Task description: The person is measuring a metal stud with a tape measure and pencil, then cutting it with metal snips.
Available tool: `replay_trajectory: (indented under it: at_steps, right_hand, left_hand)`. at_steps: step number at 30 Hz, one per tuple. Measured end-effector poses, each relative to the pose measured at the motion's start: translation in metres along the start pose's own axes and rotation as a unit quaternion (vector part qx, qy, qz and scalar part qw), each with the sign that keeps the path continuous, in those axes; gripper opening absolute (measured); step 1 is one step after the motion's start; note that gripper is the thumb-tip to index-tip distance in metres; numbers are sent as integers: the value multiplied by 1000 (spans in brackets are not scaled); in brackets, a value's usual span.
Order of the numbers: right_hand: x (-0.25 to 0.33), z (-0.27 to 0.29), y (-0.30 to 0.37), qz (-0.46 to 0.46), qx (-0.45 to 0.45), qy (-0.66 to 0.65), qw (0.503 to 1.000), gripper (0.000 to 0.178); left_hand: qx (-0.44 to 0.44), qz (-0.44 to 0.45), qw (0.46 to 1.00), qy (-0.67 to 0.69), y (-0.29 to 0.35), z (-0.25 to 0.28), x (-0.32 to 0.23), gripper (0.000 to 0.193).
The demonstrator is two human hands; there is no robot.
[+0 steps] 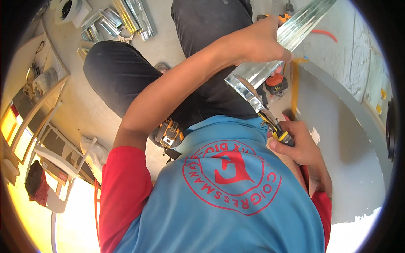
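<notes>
Head view: the left arm reaches across from the lower left, and its left hand (270, 44) grasps a long silver metal channel (301, 29) above the right thigh. The thumb lies over the upper face while fingertips show at the lower edge, so the fingers are curled around the piece; how hard they press cannot be told. The channel slants from the upper right down toward the middle, its near end close to the person's lap.

At that end a narrow bent metal strip (244, 92) runs down toward the snips (279, 131); whether it is joined to the channel is unclear. The right hand (299, 145) has its fingers closed around the yellow-and-black handles of the snips, thumb along the near side. The tool's jaws point up and left, meeting the strip's lower end; how wide they stand is too small to make out.

Just beyond the channel's lower edge sits a red-and-black block (276, 84). An orange-and-black tape measure (171, 134) is at the person's left hip. More shiny metal pieces (130, 17) lie on the floor (160, 50) at upper left, and a grey curved panel (337, 135) stretches along the right.
</notes>
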State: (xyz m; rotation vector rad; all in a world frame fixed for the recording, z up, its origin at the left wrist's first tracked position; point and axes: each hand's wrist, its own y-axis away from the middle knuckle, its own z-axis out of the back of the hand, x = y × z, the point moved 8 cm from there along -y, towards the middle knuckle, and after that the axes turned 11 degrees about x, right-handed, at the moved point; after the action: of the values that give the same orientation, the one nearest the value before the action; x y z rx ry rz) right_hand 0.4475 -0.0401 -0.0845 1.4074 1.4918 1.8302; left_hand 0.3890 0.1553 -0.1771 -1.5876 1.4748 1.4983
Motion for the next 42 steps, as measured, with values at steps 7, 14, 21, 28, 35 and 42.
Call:
replay_trajectory:
  at_steps: [7, 14, 21, 28, 35, 42]
  right_hand:
    - [-9, 7, 2, -5, -17, 44, 999, 46]
    - [-4, 3, 1, -23, -17, 40, 999, 41]
    - [-11, 2, 11, -37, -36, 60, 997, 38]
    - [-9, -7, 3, -56, 79, -57, 994, 55]
    - [-26, -25, 47, 91, -63, 232, 966, 63]
    - [27, -57, 19, 144, -210, 472, 844, 71]
  left_hand:
    - [13, 3, 1000, 29, 6, -4, -7, 65]
    - [33, 24, 997, 61, 13, -7, -8, 70]
    - [24, 15, 999, 28, 10, -12, -3, 74]
    - [19, 35, 999, 15, 9, 3, 1, 69]
    - [109, -30, 989, 96, 15, -8, -61, 62]
    - [57, 91, 993, 40, 59, 34, -36, 51]
